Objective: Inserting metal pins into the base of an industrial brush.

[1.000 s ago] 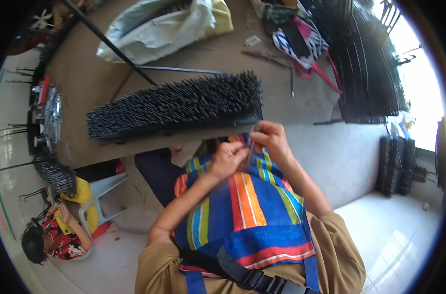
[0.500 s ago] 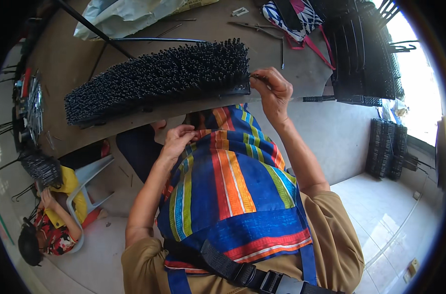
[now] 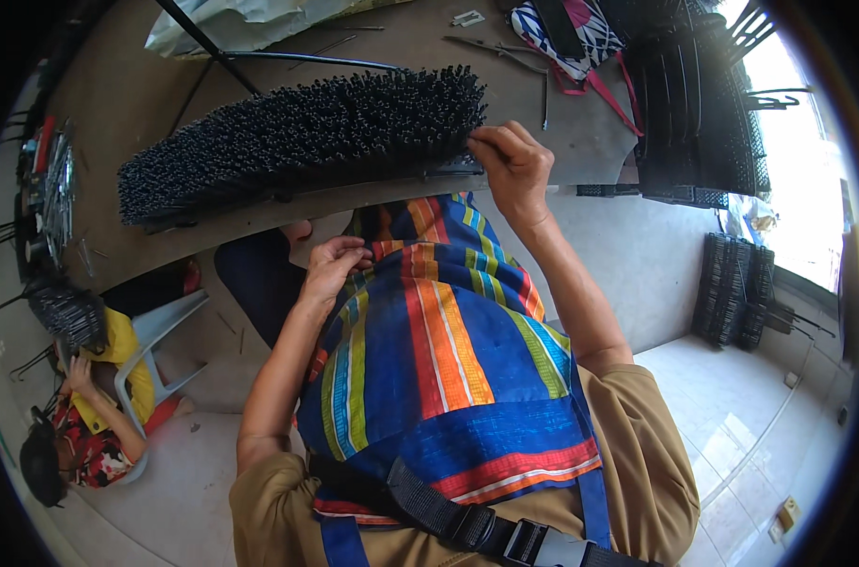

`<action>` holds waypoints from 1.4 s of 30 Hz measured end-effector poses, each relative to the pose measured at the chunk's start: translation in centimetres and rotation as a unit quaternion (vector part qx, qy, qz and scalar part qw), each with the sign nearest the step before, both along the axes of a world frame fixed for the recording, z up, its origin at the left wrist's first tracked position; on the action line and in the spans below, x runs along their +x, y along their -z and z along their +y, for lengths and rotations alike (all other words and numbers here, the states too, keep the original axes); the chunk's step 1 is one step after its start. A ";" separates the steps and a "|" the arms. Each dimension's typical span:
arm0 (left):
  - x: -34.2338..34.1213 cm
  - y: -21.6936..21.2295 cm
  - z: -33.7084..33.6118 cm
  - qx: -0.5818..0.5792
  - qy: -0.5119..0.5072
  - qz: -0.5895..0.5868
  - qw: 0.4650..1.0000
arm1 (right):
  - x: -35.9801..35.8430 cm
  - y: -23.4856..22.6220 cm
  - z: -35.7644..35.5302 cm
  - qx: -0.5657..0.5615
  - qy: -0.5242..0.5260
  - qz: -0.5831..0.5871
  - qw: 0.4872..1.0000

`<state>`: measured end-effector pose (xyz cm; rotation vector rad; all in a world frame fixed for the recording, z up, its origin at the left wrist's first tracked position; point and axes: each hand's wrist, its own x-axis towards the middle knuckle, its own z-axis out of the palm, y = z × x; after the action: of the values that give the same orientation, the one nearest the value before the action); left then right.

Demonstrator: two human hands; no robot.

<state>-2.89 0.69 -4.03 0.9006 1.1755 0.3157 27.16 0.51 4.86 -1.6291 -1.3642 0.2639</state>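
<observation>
Nearest to me, a striped apron (image 3: 448, 378) in blue, orange and green covers my lap, with a black strap and buckle (image 3: 505, 539) across its lower edge. My left hand (image 3: 333, 267) rests on the apron's upper edge, fingers curled in on the cloth; I cannot tell whether it holds anything. Just beyond, at the near edge of the brown tabletop (image 3: 580, 142), my right hand (image 3: 512, 168) pinches the right end of a long black bristled strip (image 3: 306, 142), thumb and fingers pressed together on its spikes. The strip lies lengthwise across the tabletop, running left from that hand. Low on the left, another person (image 3: 80, 425) sits by a grey plastic chair (image 3: 160, 345). Farther off on the right, stacked black wire racks (image 3: 694, 113) stand beside a patterned bag (image 3: 566, 28).
</observation>
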 end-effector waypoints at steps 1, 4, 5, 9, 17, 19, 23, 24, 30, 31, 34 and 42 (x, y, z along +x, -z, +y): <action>0.0 -0.3 0.1 -0.001 0.000 -0.001 1.000 | 0.1 0.0 0.1 0.004 -0.023 -0.045 0.999; -0.2 -1.5 0.6 0.007 -0.018 0.004 1.000 | 0.0 -0.2 0.4 -0.001 -0.049 -0.108 0.993; -0.5 -1.9 1.0 0.022 -0.020 -0.002 1.000 | 0.0 -0.2 0.6 -0.001 -0.050 -0.109 0.993; -1.2 -4.7 2.5 0.066 -0.057 -0.023 0.996 | 0.2 -0.3 0.7 -0.053 -0.024 -0.201 0.978; -3.8 -12.7 8.2 0.255 -0.264 -0.020 0.930 | 5.6 6.6 -0.1 -0.016 0.126 -0.004 0.992; -4.2 -14.7 10.9 0.349 -0.284 -0.018 0.893 | 7.7 10.4 -0.2 -0.140 0.180 -0.080 0.970; -3.4 -19.7 18.4 0.523 -0.259 0.041 0.811 | 7.5 12.0 1.5 -0.168 0.183 -0.219 0.943; -2.6 -20.6 20.9 0.555 -0.244 0.049 0.794 | 7.5 11.6 1.7 -0.157 0.161 -0.253 0.941; 0.2 -19.8 38.0 0.610 -0.093 0.147 0.773 | 7.0 10.7 3.1 -0.194 0.123 -0.280 0.932; 1.0 -19.2 40.8 0.581 -0.065 0.133 0.800 | 7.0 10.7 3.4 -0.190 0.126 -0.283 0.932; 4.0 -17.1 46.2 0.428 -0.016 0.157 0.890 | 7.0 10.3 3.8 -0.213 0.124 -0.291 0.925; 12.3 -13.3 49.7 0.332 0.255 0.456 0.785 | 7.0 10.8 3.8 -0.243 0.131 -0.299 0.913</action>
<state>9.46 50.36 9.29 2.1021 1.6475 -0.2261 34.20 4.27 -5.95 -2.4273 -1.5760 -0.0824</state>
